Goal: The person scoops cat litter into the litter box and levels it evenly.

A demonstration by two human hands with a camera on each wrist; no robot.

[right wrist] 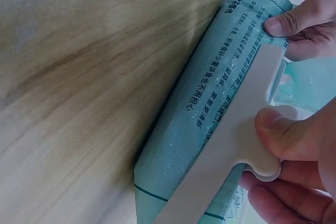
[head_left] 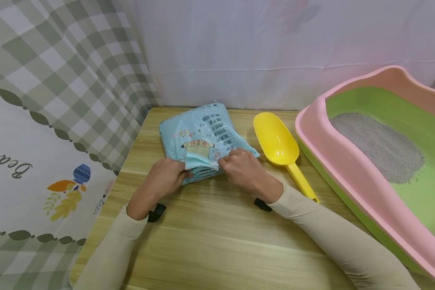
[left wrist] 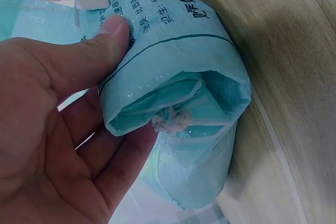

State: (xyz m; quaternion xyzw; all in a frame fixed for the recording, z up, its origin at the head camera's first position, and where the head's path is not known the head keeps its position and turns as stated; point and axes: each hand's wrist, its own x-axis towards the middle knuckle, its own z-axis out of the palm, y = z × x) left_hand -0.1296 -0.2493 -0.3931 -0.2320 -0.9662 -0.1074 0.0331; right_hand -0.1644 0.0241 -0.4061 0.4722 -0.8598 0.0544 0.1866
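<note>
A light-blue printed bag of cat litter (head_left: 199, 129) lies on the table with its near end rolled over. My left hand (head_left: 163, 177) pinches the left end of the roll; in the left wrist view, the thumb of that hand (left wrist: 47, 98) lies on top and its fingers are underneath. A white bag clip (right wrist: 226, 135) lies along the rolled edge. In the right wrist view, my right hand (right wrist: 299, 150) grips the clip's handles between thumb and fingers. From the head view the clip is mostly hidden behind the hands.
A yellow scoop (head_left: 275, 139) lies right of the bag. Farther right stands a pink-rimmed green litter box (head_left: 351, 161) holding grey litter (head_left: 378, 145). The wooden table (head_left: 203, 241) meets a white curtain behind and a checked cloth (head_left: 94, 60) at left.
</note>
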